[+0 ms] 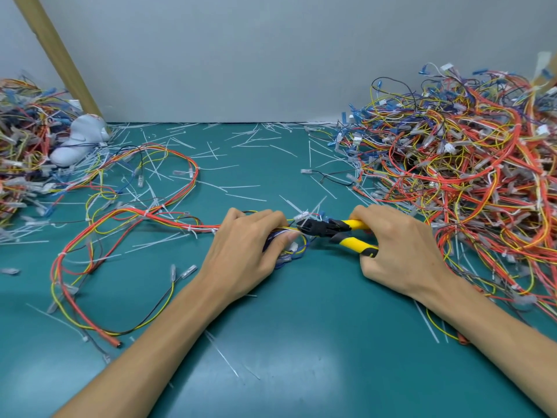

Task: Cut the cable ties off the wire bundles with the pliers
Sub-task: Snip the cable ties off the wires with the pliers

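Note:
A long bundle of red, yellow, black and blue wires loops across the green mat, bound by white cable ties. My left hand grips one end of this bundle at the mat's middle. My right hand grips the yellow handles of the pliers. Their black jaws point left and sit at the wires just beyond my left thumb, beside a clear connector. Whether a tie lies between the jaws is hidden.
A big heap of tangled wire bundles fills the right side. A smaller heap lies at the far left by a white glove and a leaning cardboard strip. Cut white tie pieces litter the mat.

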